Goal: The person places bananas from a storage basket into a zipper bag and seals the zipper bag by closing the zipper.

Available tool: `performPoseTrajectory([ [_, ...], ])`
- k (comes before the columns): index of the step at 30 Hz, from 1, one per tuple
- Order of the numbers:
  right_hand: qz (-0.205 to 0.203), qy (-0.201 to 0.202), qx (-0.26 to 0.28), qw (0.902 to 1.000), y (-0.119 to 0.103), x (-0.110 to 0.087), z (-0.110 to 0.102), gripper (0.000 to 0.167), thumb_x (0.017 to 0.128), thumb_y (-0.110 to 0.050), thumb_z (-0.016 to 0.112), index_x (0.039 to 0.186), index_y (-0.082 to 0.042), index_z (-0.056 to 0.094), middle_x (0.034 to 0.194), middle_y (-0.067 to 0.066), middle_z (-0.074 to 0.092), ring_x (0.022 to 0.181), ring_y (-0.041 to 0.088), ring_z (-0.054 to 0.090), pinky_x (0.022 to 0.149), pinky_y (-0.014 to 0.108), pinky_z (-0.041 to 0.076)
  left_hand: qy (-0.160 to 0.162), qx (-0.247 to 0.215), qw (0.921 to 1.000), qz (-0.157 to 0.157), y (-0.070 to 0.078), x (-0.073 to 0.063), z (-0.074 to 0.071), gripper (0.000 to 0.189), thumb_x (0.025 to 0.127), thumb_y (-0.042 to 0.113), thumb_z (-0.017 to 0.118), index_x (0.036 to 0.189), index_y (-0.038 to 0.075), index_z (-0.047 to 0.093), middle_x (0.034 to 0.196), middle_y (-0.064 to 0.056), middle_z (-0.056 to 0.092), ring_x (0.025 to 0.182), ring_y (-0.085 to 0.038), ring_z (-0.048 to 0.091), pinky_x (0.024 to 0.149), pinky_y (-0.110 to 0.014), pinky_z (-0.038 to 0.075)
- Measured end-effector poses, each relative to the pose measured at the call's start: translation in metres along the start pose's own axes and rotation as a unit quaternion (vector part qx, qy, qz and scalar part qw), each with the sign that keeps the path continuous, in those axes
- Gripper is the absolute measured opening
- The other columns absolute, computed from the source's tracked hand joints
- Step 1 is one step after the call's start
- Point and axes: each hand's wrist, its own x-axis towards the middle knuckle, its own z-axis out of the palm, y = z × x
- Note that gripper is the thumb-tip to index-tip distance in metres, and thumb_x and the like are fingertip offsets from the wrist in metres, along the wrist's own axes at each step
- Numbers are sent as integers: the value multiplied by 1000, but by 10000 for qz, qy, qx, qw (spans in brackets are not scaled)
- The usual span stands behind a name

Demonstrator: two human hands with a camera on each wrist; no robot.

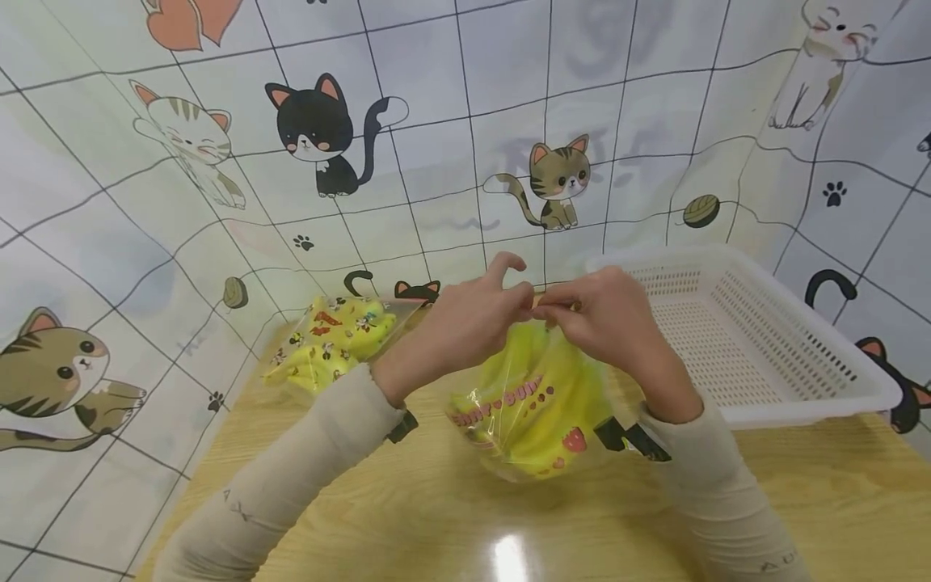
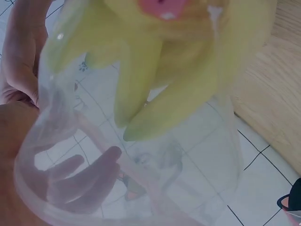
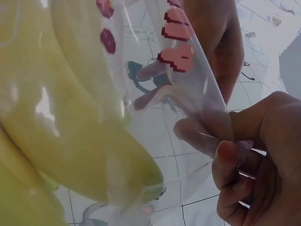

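Note:
A clear plastic bag (image 1: 534,404) with pink lettering and a strawberry print stands on the wooden table, between my forearms. Yellow bananas with greenish tips (image 2: 141,89) fill it, seen through the film. My left hand (image 1: 476,311) holds the bag's top edge, one finger raised and bent above. Beside it, my right hand (image 1: 607,315) pinches the same edge, the fingertips of both hands meeting. In the right wrist view, the thumb and fingers of the right hand (image 3: 263,160) grip the clear film. Parts of the left hand (image 2: 84,183) show through the film in the left wrist view.
Another clear printed bag (image 1: 330,339) with yellow contents lies at the back left of the table (image 1: 407,517). A white perforated plastic basket (image 1: 815,408) stands at the right. Behind and at the sides hangs a cat-patterned cloth (image 1: 436,145).

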Motion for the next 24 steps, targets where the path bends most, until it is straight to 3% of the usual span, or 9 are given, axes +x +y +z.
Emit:
performPoseTrajectory([
  [8, 53, 282, 42, 9996, 1, 0, -2, 6, 85, -19, 85, 88, -15, 86, 71, 1, 78, 47, 7, 42, 42, 23, 25, 51, 113, 9999, -50, -3, -5, 2, 14, 108, 29, 53, 109, 24, 66, 138, -5, 51, 49, -13, 43, 41, -24, 34],
  [12, -58, 253, 38, 9997, 0, 2, -2, 5, 86, -20, 84, 88, -16, 86, 70, 0, 77, 48, 6, 42, 42, 23, 24, -61, -711, 9973, -191, -8, -8, 5, 17, 110, 29, 50, 114, 22, 65, 135, -8, 51, 53, -15, 50, 46, -25, 40],
  [14, -145, 225, 17, 9996, 0, 3, -2, 6, 86, -20, 83, 89, -16, 86, 70, -1, 77, 48, 7, 42, 42, 23, 24, -179, -1386, 9897, -319, -12, -8, 9, 17, 110, 28, 49, 115, 20, 63, 137, -11, 50, 66, -17, 61, 57, -27, 48],
  [16, -243, 179, 19, 9995, 0, 3, 0, 6, 87, -20, 83, 90, -16, 86, 71, 0, 78, 49, 8, 44, 43, 23, 26, -341, -2138, 9751, -484, -16, -7, 11, 16, 110, 27, 49, 116, 19, 62, 139, -13, 48, 88, -21, 66, 73, -32, 55],
  [18, -295, 157, 56, 9994, 1, 3, 2, 6, 86, -19, 83, 90, -15, 85, 72, 0, 78, 49, 9, 48, 43, 23, 29, -449, -2670, 9609, -575, -19, -6, 13, 18, 110, 27, 49, 118, 18, 62, 142, -14, 48, 112, -25, 62, 90, -40, 55],
  [20, -277, 151, 120, 9994, 2, 3, 3, 6, 86, -18, 84, 90, -14, 85, 73, 1, 78, 50, 10, 52, 44, 23, 31, -524, -3018, 9498, -642, -22, -3, 13, 22, 111, 26, 46, 124, 17, 62, 142, -13, 48, 127, -26, 53, 100, -45, 51],
  [22, -232, 123, 193, 9995, 3, 3, 4, 6, 86, -17, 84, 90, -13, 85, 75, 1, 79, 52, 10, 55, 46, 23, 34, -552, -3155, 9447, -697, -25, -1, 13, 26, 111, 23, 45, 130, 16, 61, 140, -14, 49, 128, -28, 50, 101, -46, 49],
  [24, -195, 92, 257, 9994, 3, 3, 4, 7, 86, -17, 84, 91, -13, 85, 75, 2, 79, 54, 10, 56, 47, 22, 35, -454, -3015, 9484, -869, -26, 2, 13, 23, 109, 20, 50, 129, 14, 61, 136, -16, 52, 127, -28, 50, 99, -46, 49],
])
